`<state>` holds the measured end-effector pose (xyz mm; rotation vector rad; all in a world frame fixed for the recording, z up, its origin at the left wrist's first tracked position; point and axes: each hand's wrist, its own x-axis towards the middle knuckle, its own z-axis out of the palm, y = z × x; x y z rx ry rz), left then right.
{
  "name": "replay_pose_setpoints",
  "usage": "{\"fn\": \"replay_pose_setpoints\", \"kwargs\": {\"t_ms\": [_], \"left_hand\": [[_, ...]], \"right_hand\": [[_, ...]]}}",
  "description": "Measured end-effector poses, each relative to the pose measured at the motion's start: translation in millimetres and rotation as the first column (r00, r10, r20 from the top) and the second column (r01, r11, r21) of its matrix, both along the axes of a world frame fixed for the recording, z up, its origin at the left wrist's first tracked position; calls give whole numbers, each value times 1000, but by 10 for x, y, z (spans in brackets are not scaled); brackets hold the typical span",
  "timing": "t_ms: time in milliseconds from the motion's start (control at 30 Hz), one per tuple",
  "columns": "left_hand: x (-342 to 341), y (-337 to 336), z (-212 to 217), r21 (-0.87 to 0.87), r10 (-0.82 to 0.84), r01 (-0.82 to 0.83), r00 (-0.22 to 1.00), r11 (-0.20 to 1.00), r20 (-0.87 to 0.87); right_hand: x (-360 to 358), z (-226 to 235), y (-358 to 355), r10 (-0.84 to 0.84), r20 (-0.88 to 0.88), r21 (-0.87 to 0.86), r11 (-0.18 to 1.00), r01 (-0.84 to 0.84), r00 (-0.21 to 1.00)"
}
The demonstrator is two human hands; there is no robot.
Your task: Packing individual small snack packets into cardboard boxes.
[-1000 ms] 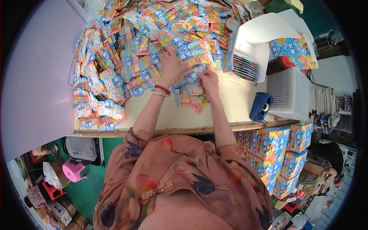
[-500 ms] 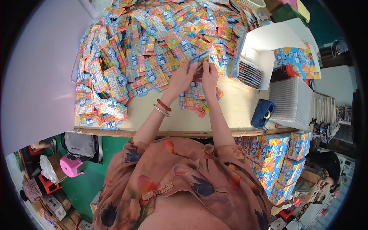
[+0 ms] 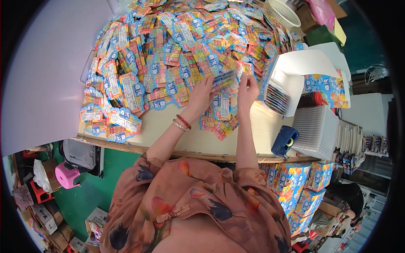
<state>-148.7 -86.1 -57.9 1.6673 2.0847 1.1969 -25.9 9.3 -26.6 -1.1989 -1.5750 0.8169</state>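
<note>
Box: the open box (image 3: 300, 90) stands on the table (image 3: 263, 130), white inside, flaps raised, with a row of packets (image 3: 276, 99) packed on edge in it.
Left hand: the left hand (image 3: 199, 100), left of the box, grasps a small stack (image 3: 222, 81) of colourful packets by its near end; two bracelets (image 3: 183, 122) circle the wrist.
Right hand: the right hand (image 3: 248, 93) is just left of the box, between it and the stack, fingers curled in and tips drawn together close to the stack's far end; blur there, so I cannot tell whether it pinches a packet.
Stack: held tilted above the table, left of the box, well apart from it.
Loose packets: a few loose packets (image 3: 222, 110) lie under the hands, left of the box and nearer the person.
Pile: a broad pile (image 3: 158, 55) of like packets spreads left of the box and beyond it.
Basket: a white basket (image 3: 283, 13) sits beyond the box.
Jar: a dark jar (image 3: 307, 100) with a red lid lies just right of the box.
Trays: clear trays (image 3: 316, 130) are stacked right of the box, nearer the person.
Dispenser: a blue tape dispenser (image 3: 283, 141) stands nearer the person than the box.
Cartons: printed cartons (image 3: 291, 179) are stacked lower than the box, by the table's near edge.
</note>
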Motion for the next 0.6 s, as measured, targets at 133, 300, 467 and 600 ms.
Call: {"fn": "replay_pose_setpoints", "kwargs": {"t_ms": [133, 300, 467, 600], "left_hand": [[-79, -264, 54, -58, -47, 42, 995, 997, -88], [-63, -633, 14, 3, 24, -24, 995, 1000, -95], [-96, -895, 64, -124, -56, 49, 997, 991, -50], [-231, -1175, 44, -137, -124, 118, 992, 984, -34]], "right_hand": [[-235, 82, 461, 249, 389, -15, 964, -264, 887], [-632, 4, 547, 350, 708, -128, 918, -375, 614], [-575, -109, 609, 434, 304, 26, 886, -463, 848], [-252, 198, 429, 632, 250, 10, 756, -655, 734]]}}
